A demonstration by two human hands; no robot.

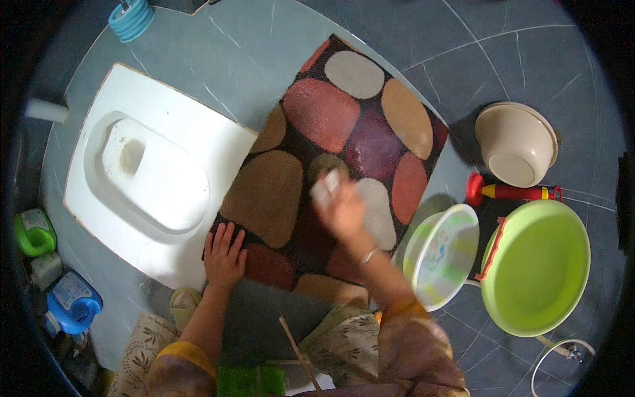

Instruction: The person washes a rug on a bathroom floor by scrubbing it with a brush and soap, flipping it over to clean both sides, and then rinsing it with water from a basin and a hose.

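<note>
A rug [260, 198] with a large pebble pattern in brown, red, grey and purple lies flat on the tiled floor. My right hand [342, 206] is over its middle, closed around a small white block [326, 188]. Motion blurs both, so I cannot tell just what the block is. My left hand [225, 258] rests palm down on the rug's near left corner, fingers spread and nothing in its grasp. Beside the rug, a white squat toilet [218, 134] is set into the floor.
On the right stand a patterned basin [446, 258], a green basin [538, 268] and a beige tub [516, 139] tipped over. A red hand pump [521, 192] lies between them. Blue [74, 302] and green [35, 232] bottles line the left edge. A blue plunger [131, 21] is at the top left.
</note>
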